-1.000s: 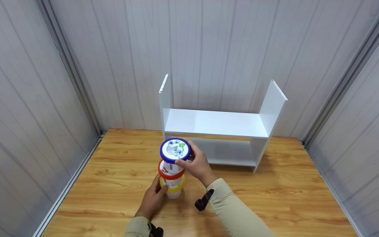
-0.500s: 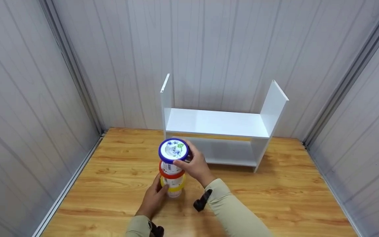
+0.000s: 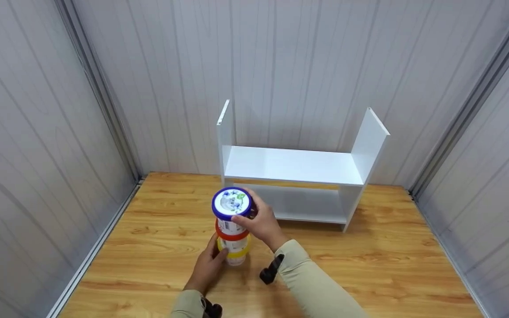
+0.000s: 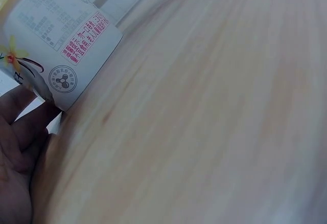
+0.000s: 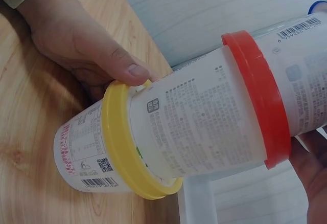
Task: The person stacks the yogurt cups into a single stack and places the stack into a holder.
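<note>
Head view shows grey panel walls around a wooden counter (image 3: 369, 265), with a white shelf (image 3: 292, 165) at its back, both tiers bare. Near the counter's front stands a stack of three tubs: the yellow-lidded tub (image 3: 235, 255) on the wood, the red-lidded tub (image 3: 231, 229) on it, the blue-lidded tub (image 3: 232, 204) on top. The left hand (image 3: 206, 269) holds the bottom tub, thumb on the yellow rim (image 5: 127, 147) as the right wrist view shows (likely to keep the tower from tipping). Its fingers curl behind the tub's base in the left wrist view (image 4: 23, 132). The right hand (image 3: 261, 223) has its grip round the top tub just under the blue lid, fingers wrapped close, seemingly to seat or steady it squarely on the red lid.
</note>
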`<state>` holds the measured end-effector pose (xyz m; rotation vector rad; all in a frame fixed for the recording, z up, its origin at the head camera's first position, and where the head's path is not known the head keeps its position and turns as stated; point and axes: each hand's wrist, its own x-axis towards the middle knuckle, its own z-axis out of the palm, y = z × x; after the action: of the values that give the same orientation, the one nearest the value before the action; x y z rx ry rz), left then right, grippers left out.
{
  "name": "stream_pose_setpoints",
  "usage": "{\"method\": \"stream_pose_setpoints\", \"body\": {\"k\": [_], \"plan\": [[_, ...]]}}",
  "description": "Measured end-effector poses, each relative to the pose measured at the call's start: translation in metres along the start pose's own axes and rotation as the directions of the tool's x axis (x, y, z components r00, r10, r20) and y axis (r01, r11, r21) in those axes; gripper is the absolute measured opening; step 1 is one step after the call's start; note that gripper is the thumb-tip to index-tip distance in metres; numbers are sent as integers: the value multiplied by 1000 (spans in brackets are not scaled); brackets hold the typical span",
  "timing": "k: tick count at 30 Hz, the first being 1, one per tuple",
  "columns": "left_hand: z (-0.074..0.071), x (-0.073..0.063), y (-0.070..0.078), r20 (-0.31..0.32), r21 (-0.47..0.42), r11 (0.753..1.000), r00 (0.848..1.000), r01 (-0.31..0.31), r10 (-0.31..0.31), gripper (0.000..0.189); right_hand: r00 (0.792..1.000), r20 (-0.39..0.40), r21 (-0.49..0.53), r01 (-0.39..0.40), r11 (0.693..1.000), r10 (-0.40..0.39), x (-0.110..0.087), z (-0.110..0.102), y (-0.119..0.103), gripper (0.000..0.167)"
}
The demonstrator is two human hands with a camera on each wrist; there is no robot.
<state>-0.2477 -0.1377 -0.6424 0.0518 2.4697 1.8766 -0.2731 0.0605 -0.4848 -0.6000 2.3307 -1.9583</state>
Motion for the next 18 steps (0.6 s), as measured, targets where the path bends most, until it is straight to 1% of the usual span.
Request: {"method": "stream_pose_setpoints", "body": {"k": [6,13,18], "plan": [[1,0,0,4,-2,1000,1000,-12,12,77,1000,-4,2,-29,1000,29,0,0,-2,95],[0,0,0,11,-5,1000,1000,11,-11,73,1000,-3,8,-29,1000,29,-1,-1,-3,94],[0,-1,1,8,-11,1000,1000,0,0,74,999,4,8,-46,999,46,-2,-2,-4,99]]}}
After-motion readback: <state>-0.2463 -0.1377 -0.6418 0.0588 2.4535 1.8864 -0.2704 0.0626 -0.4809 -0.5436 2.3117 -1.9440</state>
